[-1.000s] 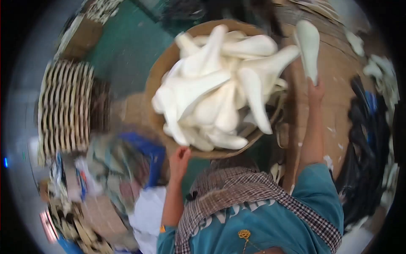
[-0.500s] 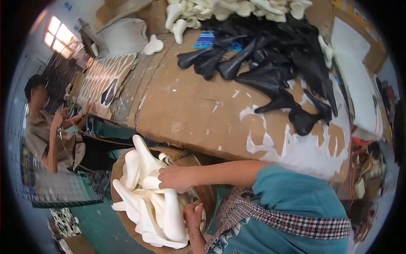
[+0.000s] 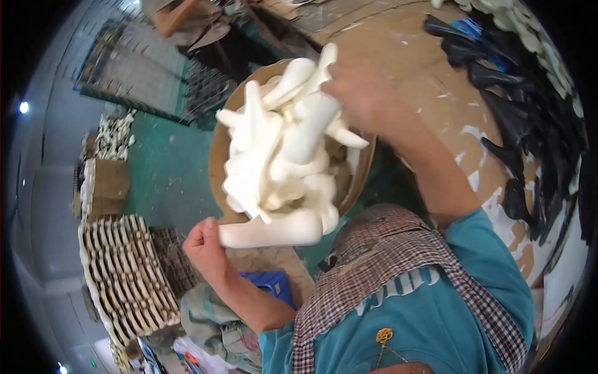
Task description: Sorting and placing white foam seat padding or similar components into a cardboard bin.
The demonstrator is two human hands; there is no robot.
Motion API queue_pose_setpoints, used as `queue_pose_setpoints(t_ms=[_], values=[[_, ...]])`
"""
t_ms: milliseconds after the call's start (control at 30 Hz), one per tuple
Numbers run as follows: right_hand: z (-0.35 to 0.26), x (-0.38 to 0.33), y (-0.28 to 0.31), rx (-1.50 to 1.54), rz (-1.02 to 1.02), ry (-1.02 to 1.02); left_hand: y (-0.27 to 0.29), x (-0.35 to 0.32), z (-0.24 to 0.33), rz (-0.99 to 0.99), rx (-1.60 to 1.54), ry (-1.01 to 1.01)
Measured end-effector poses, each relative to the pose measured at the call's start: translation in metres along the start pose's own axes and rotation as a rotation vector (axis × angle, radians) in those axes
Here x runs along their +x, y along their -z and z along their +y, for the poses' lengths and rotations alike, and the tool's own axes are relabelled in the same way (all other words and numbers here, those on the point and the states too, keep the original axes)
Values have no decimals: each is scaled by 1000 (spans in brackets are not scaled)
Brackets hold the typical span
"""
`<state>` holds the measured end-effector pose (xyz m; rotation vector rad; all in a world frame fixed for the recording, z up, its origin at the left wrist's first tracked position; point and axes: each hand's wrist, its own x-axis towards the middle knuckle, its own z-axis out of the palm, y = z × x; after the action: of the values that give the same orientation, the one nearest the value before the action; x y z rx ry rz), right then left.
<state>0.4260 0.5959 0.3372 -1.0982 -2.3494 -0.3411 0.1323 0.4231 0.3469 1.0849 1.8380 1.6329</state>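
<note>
A round brown basket (image 3: pixel 219 163) sits just above the middle of the frame, heaped with white moulded pieces (image 3: pixel 274 149) that look like shoe lasts or saddle shapes; they lie piled every way, several sticking up toward the top of the frame, and the heap hides most of the basket's inside and its near rim. The left hand (image 3: pixel 204 244), left of centre and below the basket, is closed in a fist on the end of one white piece (image 3: pixel 274 229); that piece lies nearly level, its long axis running left to right, the thick rounded end pointing right, at the lower edge of the heap. The right hand (image 3: pixel 360 93), upper centre, is smeared by motion; it rests on the top of the heap, but whether its fingers are clamped on a piece I cannot tell. To the right, a brown worktable (image 3: pixel 430 56) smeared with white carries a row of black pieces (image 3: pixel 529 124) curving down the right edge, partly cut off by the rim. Lower left, a stack of flat slatted trays (image 3: pixel 124 274) stands on the green floor (image 3: pixel 162 168); another person (image 3: pixel 180 15) at the top edge is mostly cut off.
</note>
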Motion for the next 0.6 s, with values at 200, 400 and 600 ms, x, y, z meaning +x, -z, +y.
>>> queue_pose_setpoints(t_ms=[200, 400, 600], values=[[-28, 14, 11, -4, -227, 109, 80, -1, 27, 443, -363, 55], [-69, -6, -100, 133, -379, 231, 58, 65, -49, 131, -427, 355], [-52, 2, -149, 697, 268, 164, -23, 65, -159, 46, -362, 501]])
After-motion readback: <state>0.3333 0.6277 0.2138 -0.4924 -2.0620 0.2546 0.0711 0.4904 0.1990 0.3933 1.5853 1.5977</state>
